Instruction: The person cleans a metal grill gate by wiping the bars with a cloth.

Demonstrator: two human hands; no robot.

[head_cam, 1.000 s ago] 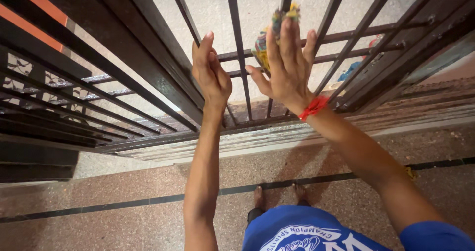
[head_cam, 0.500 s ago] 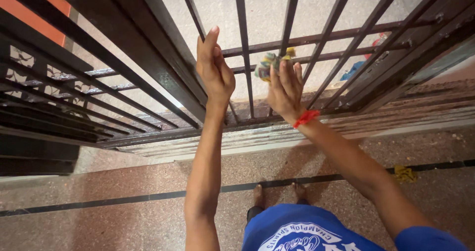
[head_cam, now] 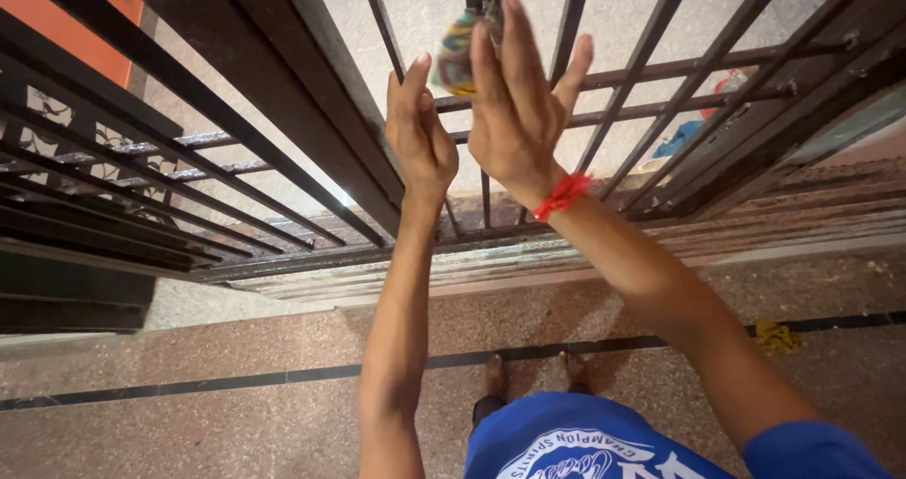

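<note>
The right hand [head_cam: 514, 111] has slid up the dark bar [head_cam: 477, 83], pushing the colourful cloth [head_cam: 458, 40] higher, and its fingers are spread wider now.

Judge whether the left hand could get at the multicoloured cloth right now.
Probably yes: the left hand grips a bar beside the cloth the right hand presses on the grille; nothing lies between.

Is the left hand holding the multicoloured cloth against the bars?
No, the right hand presses the multicoloured cloth to the bar; the left hand holds only a bar.
</note>
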